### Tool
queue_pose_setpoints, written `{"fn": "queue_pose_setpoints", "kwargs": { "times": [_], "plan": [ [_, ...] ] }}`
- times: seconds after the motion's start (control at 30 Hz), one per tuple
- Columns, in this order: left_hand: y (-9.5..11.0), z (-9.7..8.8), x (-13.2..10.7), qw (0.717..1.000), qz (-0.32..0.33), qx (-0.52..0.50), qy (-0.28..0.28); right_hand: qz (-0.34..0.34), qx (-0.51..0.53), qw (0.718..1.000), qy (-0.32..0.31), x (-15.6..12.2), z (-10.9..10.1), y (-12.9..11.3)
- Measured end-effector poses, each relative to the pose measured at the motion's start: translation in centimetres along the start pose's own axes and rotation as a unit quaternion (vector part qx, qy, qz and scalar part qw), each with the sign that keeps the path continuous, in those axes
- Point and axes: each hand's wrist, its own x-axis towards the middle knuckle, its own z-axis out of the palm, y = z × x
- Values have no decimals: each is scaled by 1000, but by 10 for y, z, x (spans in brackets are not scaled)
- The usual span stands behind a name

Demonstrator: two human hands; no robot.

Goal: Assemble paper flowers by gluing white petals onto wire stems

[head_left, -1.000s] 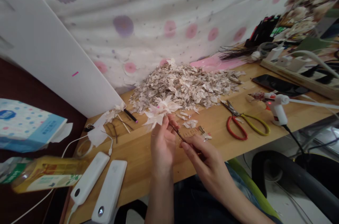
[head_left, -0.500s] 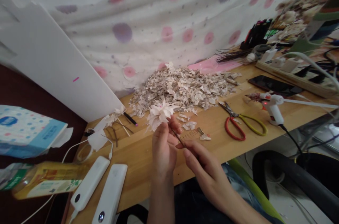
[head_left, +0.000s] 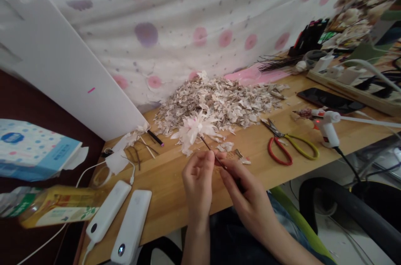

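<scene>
A pale handmade flower with pointed, layered petals tops a thin dark stem. My left hand pinches that stem partway down, below the petals. Lower on the same stem, my right hand grips it between thumb and fingers. The flower tilts away from me, over the near edge of a heap of dry, whitish petal pieces. A few loose flakes lie on the wooden table beside the flower.
Scissors with red and yellow handles lie to the right, near a white glue gun with a cord. Behind them are a phone and a power strip. Power banks, a bottle and a marker are on the left.
My left hand has slid down from just under the flower head to lower on the stem. The flower head now shows fully, clear of my fingers. My right hand still grips the stem.
</scene>
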Motion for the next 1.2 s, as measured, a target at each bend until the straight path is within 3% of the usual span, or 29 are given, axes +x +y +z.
{"fn": "queue_pose_setpoints", "kwargs": {
  "times": [0.17, 0.3, 0.5, 0.67, 0.83, 1.0, 1.2],
  "plan": [
    [-1, 3, -2, 1000, 3, -10, 10, 11, 5, 999, -43, -2, 2, 2],
    [-6, 6, -5, 999, -19, -15, 28, 5, 5, 999, -43, -4, 5, 5],
    [-6, 16, -9, 998, 19, -20, 52, 7, 2, 999, -50, -6, 11, 8],
    [0, 23, -12, 997, 13, -34, 70, 11, -42, 997, -63, -7, 11, 8],
    [-3, 23, -12, 986, -54, -140, 74, -1, -85, 995, -59, -6, 12, 5],
    [-2, 19, -8, 931, -178, -307, 83, -8, -94, 994, -49, -6, 15, 5],
    [4, 14, -5, 928, -200, -308, 68, -2, 22, 998, -63, -6, 16, 4]
  ]
}}
